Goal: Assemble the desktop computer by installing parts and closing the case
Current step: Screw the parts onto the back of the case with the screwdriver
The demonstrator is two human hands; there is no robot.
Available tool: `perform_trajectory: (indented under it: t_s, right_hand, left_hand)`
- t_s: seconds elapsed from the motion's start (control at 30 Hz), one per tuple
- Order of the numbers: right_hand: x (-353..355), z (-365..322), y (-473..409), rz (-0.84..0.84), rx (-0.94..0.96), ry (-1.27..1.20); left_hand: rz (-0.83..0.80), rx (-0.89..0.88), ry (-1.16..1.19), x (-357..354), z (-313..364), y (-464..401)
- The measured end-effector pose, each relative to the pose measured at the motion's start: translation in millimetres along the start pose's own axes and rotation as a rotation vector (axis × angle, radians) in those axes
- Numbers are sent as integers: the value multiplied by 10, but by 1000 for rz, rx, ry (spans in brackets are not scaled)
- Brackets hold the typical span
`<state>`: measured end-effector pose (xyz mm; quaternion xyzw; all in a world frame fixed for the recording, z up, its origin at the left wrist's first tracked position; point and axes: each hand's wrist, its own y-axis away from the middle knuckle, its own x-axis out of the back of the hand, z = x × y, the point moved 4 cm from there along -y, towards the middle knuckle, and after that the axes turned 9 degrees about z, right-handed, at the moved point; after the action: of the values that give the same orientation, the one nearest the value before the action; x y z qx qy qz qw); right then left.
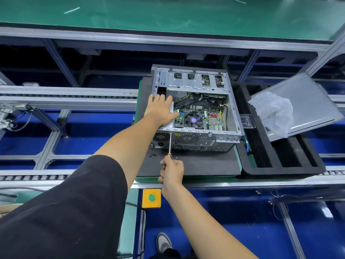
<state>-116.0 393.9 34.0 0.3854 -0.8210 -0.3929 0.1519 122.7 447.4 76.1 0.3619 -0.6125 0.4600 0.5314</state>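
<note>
The right hand [172, 170] is wrapped round the orange handle of a slim steel-shafted screwdriver [169, 144], whose tip sits at the top left of the rear panel of the open grey metal desktop case [194, 107], apparently on a power-supply screw. The left hand [161, 109] lies flat, fingers straight, pressing down on the silver power supply box [170, 116] in the near-left corner of the case, which rests on its side on a dark foam mat [196, 163].

From where I stand, the long thin shaft is the worry: it meets the panel at a slant, and if the tip rides out of the screw head it could strip it or skid across the fan grille [187, 138] just to the right. Should the pressing hand ease off, the box may shift and the holes stop lining up. A few small black screws [153, 155] lie loose on the mat near the tool, easy to knock away. The grey side panel [306, 105] waits far right, propped on a black foam tray [280, 165], under a crumpled clear plastic bag [274, 111].
</note>
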Motion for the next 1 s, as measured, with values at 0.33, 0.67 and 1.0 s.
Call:
perform_trajectory:
  t_s: [0.33, 0.67, 1.0]
  right_hand:
    - [14, -35, -3, 47, 9, -53]
    - [46, -39, -20, 82, 96, -8]
    - [6, -58, 26, -55, -79, -66]
  left_hand:
    - [8, -7, 25, -10, -9, -13]
    - [2, -7, 50, -4, -15, -13]
    - [7, -2, 62, -11, -29, -21]
